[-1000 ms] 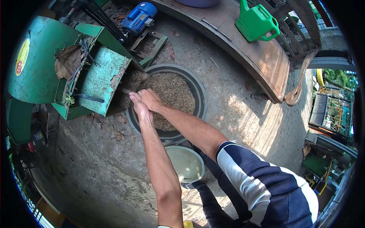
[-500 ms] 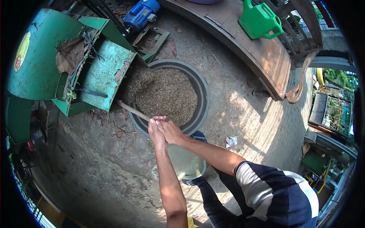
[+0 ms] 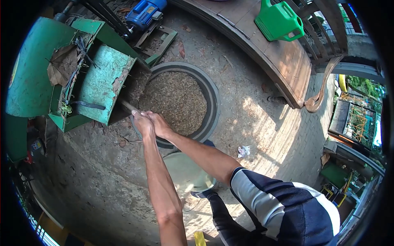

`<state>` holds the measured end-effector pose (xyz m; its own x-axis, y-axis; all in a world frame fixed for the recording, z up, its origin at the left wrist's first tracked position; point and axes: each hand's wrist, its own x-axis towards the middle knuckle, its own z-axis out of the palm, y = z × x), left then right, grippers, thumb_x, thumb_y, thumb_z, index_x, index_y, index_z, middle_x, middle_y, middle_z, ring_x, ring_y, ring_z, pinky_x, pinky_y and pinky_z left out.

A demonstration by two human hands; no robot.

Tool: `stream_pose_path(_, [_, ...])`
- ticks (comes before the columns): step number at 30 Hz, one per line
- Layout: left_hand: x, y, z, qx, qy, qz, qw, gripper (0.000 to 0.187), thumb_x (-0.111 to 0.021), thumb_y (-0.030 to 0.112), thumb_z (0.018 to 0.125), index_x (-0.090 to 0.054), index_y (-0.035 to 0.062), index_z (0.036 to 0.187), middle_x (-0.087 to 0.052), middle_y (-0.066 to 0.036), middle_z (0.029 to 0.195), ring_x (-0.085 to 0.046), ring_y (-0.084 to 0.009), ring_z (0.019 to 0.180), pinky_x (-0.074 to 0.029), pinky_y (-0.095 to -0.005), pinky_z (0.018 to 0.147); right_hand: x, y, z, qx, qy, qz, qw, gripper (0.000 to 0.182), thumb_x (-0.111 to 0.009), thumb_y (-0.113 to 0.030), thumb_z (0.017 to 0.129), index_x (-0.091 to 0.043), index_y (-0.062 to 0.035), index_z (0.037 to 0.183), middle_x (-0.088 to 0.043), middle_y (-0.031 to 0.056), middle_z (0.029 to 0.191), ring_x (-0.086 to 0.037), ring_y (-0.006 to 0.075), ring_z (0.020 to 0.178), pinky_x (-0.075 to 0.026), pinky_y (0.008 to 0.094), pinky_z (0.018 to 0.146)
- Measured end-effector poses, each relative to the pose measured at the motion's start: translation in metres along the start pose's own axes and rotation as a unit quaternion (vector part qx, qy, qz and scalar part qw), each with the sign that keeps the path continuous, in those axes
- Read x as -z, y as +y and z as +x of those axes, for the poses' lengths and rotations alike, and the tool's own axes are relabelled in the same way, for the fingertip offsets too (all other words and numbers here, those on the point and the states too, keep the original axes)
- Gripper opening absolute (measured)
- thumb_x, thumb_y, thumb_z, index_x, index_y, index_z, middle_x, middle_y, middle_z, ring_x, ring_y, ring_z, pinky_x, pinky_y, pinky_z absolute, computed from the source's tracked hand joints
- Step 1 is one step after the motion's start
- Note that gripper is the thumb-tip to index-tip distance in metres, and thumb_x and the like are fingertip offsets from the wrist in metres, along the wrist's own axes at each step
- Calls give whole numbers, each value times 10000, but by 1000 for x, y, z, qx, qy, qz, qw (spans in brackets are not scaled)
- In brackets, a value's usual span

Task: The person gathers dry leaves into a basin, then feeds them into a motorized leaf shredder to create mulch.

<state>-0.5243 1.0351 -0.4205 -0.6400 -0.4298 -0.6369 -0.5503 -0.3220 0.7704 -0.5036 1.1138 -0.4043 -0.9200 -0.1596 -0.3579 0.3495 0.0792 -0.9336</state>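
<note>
Both my hands are closed around a wooden stick (image 3: 127, 105), pressed close together near its end. My left hand (image 3: 143, 124) is on the left, and my right hand (image 3: 159, 124) is just beside it. The far end of the stick is hidden under the chute (image 3: 100, 84) of a green machine (image 3: 41, 69). Below the chute stands a round dark tub (image 3: 213, 98) holding brown shredded material (image 3: 176, 100). My hands are above the tub's near left rim. A dry leaf (image 3: 62, 65) and dark twigs lie on top of the machine.
A pale round container (image 3: 184, 172) stands by my legs. A blue motor (image 3: 143, 15) on a green frame is behind the tub. To the right is a wooden bench (image 3: 283, 57) carrying a green jug (image 3: 281, 20). Crumpled litter (image 3: 243, 151) lies on the concrete floor.
My hands have moved left and up towards the machine, pushing the stick further beneath the chute, so less of it shows. The whole view has shifted slightly.
</note>
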Motion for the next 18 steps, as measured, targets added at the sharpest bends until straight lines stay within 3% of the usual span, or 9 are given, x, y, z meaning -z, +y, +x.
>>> stream_pose_path(1, [9,-21,-16,-48,-2,80,996,604,-252,455,1104,-536,45,763,-589,-73,679,-536,-178,629,-460,-334,630,-1,6,-26,-8,23,-14,1000,493,-433,-453,1058,-653,-17,1122,-683,241,1045,-654,440,1036,-501,497,850])
stream_pose_path(3, [35,-45,-49,-21,-80,23,996,567,-274,475,1103,-563,52,860,-637,-89,794,-564,-182,674,-478,-331,661,-1,5,-63,-19,47,-36,998,472,-430,-439,1061,-640,-28,1156,-693,225,1045,-666,432,1025,-503,504,851])
stream_pose_path(5, [41,-46,-47,-24,-127,-15,992,563,-274,483,1103,-585,45,935,-663,-105,863,-602,-195,725,-506,-331,708,2,-14,-71,-31,33,-117,992,447,-421,-374,1071,-590,21,1194,-675,292,965,-667,483,926,-523,535,782])
stream_pose_path(7, [32,-17,-42,27,-119,-205,971,574,-287,497,1100,-567,10,1216,-654,-170,1141,-649,-225,996,-525,-359,903,0,-30,-33,-20,-32,-279,960,412,-452,-322,1053,-571,64,1133,-665,327,900,-673,497,865,-534,575,734])
stream_pose_path(10, [1,35,-26,-12,-102,-217,971,565,-320,461,1103,-444,14,1426,-577,-185,1332,-582,-254,1222,-470,-387,1062,1,-63,50,116,-50,-354,927,355,-533,-271,997,-577,74,1065,-667,328,884,-678,491,836,-547,563,719])
stream_pose_path(12, [-14,29,10,-1,-152,-139,979,574,-351,442,1102,-415,7,1471,-532,-171,1398,-546,-269,1284,-458,-392,1076,13,-44,77,124,-73,-384,912,346,-548,-267,983,-581,66,1071,-677,306,885,-680,479,861,-553,548,734])
stream_pose_path(16, [-39,48,33,-94,-99,-30,990,452,-351,332,1105,-529,-43,1286,-629,-184,1239,-621,-278,1088,-490,-407,940,24,-29,84,149,-40,-358,921,398,-673,-291,874,-584,35,1086,-685,276,916,-674,471,897,-547,536,752])
stream_pose_path(17, [-36,59,34,-126,-40,187,974,412,-357,285,1092,-557,-65,1179,-658,-215,1122,-628,-298,993,-478,-422,885,16,-19,73,193,32,-317,928,362,-656,-274,873,-596,12,1086,-684,273,920,-670,472,908,-541,545,767])
stream_pose_path(18, [-36,65,41,-130,-38,177,975,412,-357,285,1092,-557,-65,1179,-658,-215,1122,-628,-298,993,-478,-422,885,12,-19,73,243,100,-277,924,328,-640,-258,873,-607,-11,1086,-684,270,924,-665,474,920,-536,553,783])
